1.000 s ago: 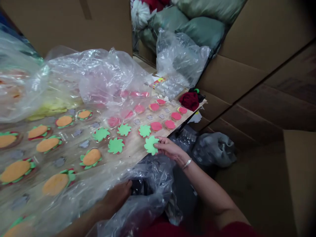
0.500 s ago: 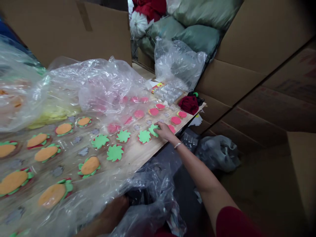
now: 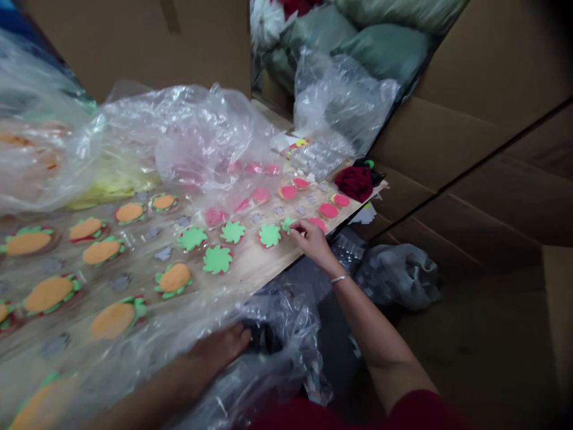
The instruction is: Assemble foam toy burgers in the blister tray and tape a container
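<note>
My right hand (image 3: pixel 311 240) is over the table's front edge, with thumb and forefinger closed together and nothing visible in them. Just beyond the fingertips lies a green leaf-edged foam piece (image 3: pixel 287 224), partly hidden by the hand. Beside it, another green foam piece (image 3: pixel 270 235) rests on a red one. My left hand (image 3: pixel 224 343) is low at the near side, fingers bent at the dark opening of a clear plastic bag (image 3: pixel 286 325). Its fingertips are hidden, so what they hold cannot be made out.
Rows of orange-topped foam stacks (image 3: pixel 113 319), grey pieces (image 3: pixel 163 254) and pink-red discs (image 3: pixel 329 210) cover the wooden table (image 3: pixel 264 266). Large clear bags (image 3: pixel 201 128) lie behind them. A dark red cloth (image 3: pixel 354 183) sits at the far corner. Cardboard boxes (image 3: pixel 470 149) line the right.
My right hand has drawn back slightly from the green foam piece it was touching, which now lies beside its neighbour. My left hand has moved up and shows more clearly at the bag. The view has shifted.
</note>
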### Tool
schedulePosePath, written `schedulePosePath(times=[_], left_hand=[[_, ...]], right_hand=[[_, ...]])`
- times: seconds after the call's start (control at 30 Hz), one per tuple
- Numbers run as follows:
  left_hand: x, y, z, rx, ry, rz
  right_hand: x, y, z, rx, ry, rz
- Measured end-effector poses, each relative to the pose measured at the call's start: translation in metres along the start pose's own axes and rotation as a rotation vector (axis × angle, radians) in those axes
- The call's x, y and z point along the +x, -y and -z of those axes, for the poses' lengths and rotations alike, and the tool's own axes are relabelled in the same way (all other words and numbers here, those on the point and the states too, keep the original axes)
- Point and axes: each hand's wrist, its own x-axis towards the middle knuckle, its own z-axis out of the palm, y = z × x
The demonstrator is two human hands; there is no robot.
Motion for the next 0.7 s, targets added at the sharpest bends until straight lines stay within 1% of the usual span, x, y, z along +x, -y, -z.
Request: schedulePosePath(times=[0.03, 0.07, 0.13, 0.2, 0.27, 0.33, 0.4, 0.47, 0.5, 0.57, 0.63, 0.7], left_hand=[[0.003, -0.01, 0.007, -0.073, -0.015, 0.029], [0.007, -0.019, 0.014, -0.197, -0.071, 0.037], [0.013, -0.036, 0.028, -0.549, -0.215, 0.113], [0.017, -0.049, 0.038, -0.867, -0.303, 0.192], [0.02, -0.056, 0.044, -1.038, -0.314, 0.251], [0.021, -0.059, 0.047, -1.079, -0.311, 0.282], [0.021, -0.058, 0.047, -1.077, -0.327, 0.285], [0.019, -0.054, 0.044, -1.046, -0.325, 0.273], [0.017, -0.052, 0.043, -1.017, -0.301, 0.263], [0.015, -0.047, 0.037, -0.903, -0.196, 0.231], [0.013, -0.041, 0.03, -0.73, -0.091, 0.202], [0.013, -0.036, 0.022, -0.579, -0.041, 0.187]], right_hand=[[-0.01, 0.008, 0.001, 0.143, 0.095, -0.015], [-0.019, 0.016, 0.002, 0.277, 0.211, -0.038], [-0.037, 0.033, 0.001, 0.486, 0.455, -0.095], [-0.053, 0.048, -0.003, 0.609, 0.638, -0.146], [-0.067, 0.061, -0.012, 0.687, 0.74, -0.168], [-0.079, 0.07, -0.023, 0.747, 0.773, -0.181], [-0.085, 0.074, -0.032, 0.761, 0.742, -0.194], [-0.083, 0.07, -0.034, 0.716, 0.638, -0.211], [-0.078, 0.063, -0.031, 0.689, 0.565, -0.227], [-0.062, 0.042, -0.017, 0.665, 0.386, -0.268], [-0.041, 0.013, 0.005, 0.678, 0.217, -0.309], [-0.019, -0.018, 0.03, 0.67, 0.1, -0.34]])
